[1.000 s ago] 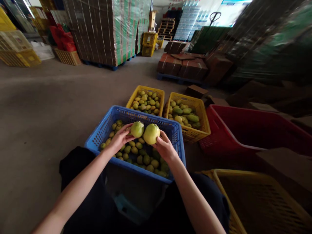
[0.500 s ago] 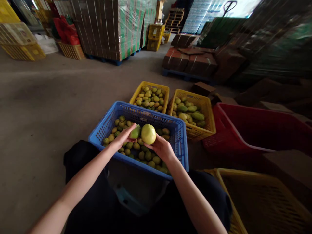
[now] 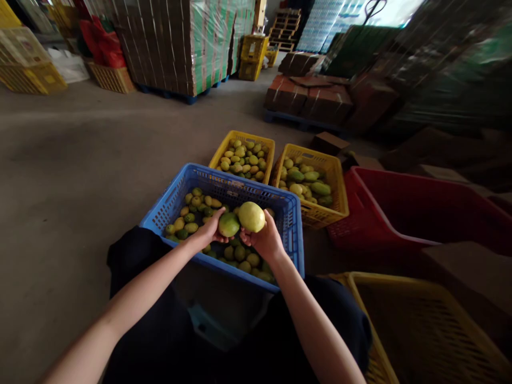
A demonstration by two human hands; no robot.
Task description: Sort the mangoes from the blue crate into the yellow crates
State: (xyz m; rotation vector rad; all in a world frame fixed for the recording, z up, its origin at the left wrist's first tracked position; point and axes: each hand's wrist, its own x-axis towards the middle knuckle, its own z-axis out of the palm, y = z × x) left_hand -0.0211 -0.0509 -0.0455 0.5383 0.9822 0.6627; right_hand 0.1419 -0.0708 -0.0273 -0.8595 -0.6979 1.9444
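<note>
My left hand point(image 3: 213, 228) is closed around a green lemon point(image 3: 229, 224), with its thumb along the top. Close beside it, my right hand point(image 3: 269, 238) grips a larger pale-yellow lemon point(image 3: 252, 216) from the right and below. Both fruits are held above a blue plastic crate point(image 3: 295, 224), nearly side by side. Inside the crate lie many green and yellowish lemons point(image 3: 191, 228), partly hidden by my hands and forearms.
Beyond the blue crate stand two yellow crates of fruit, a left one point(image 3: 213, 158) and a right one point(image 3: 340, 186). A red tub point(image 3: 344, 229) is to the right. Another yellow crate point(image 3: 384, 330) sits by my right knee. Boxes on pallets point(image 3: 308, 101) stand farther back.
The green lemon in my left hand has been turned and shows more of its face. The yellow lemon has moved slightly right and is tilted. The view has shifted a little.
</note>
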